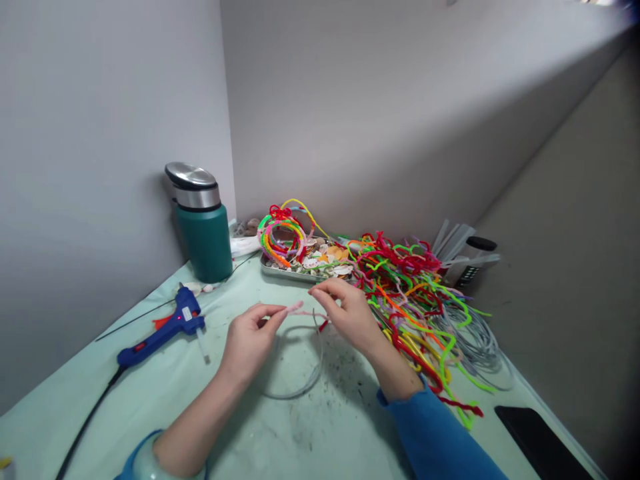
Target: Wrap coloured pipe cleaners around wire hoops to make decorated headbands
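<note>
My left hand point(253, 337) is closed, thumb and forefinger pinching a pale pink pipe cleaner point(296, 307) where it is wound onto a grey wire ring point(311, 383). The ring hangs low over the table between my hands. From the pinch, the loose pink strand runs across to my right hand point(345, 313), whose fingers are closed with the tips together; its lower fingers, where the strand goes, are partly hidden. A short dark red bit point(323, 326) shows just beneath the right palm.
A blue glue gun point(160, 333) with a cord lies left, near a green bottle point(205, 233). At the back, a metal tray point(285, 272) holds shells and colourful wrapped rings point(283, 243). Tangled pipe cleaners point(400, 267), coiled grey wire point(470, 340) and a black phone point(540, 440) lie right.
</note>
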`<action>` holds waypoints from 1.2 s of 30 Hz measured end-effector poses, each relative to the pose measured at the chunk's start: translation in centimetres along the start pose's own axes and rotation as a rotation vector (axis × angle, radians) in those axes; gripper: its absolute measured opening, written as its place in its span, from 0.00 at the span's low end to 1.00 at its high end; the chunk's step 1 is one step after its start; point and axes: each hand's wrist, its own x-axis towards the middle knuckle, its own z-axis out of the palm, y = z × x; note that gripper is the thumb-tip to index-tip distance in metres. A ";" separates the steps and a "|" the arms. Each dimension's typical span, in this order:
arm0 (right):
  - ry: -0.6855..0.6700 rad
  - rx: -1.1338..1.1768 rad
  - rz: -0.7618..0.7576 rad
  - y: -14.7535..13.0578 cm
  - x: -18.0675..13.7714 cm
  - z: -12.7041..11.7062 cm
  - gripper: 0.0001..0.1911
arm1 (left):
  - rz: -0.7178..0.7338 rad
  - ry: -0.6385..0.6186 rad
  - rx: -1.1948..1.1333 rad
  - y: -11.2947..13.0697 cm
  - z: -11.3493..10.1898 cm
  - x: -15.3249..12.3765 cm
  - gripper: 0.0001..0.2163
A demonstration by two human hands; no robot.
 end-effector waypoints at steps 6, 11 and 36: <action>-0.219 -0.007 -0.097 -1.4 -0.8 0.6 0.09 | -0.098 0.041 -0.050 -0.4 -0.3 0.4 0.14; -0.296 -0.275 -0.088 -0.7 -1.2 1.6 0.09 | -0.136 0.042 -0.149 -0.3 -0.3 0.4 0.15; -0.320 -0.202 -0.125 -1.4 -1.1 0.8 0.04 | -0.178 -0.058 -0.323 -0.5 0.0 0.4 0.16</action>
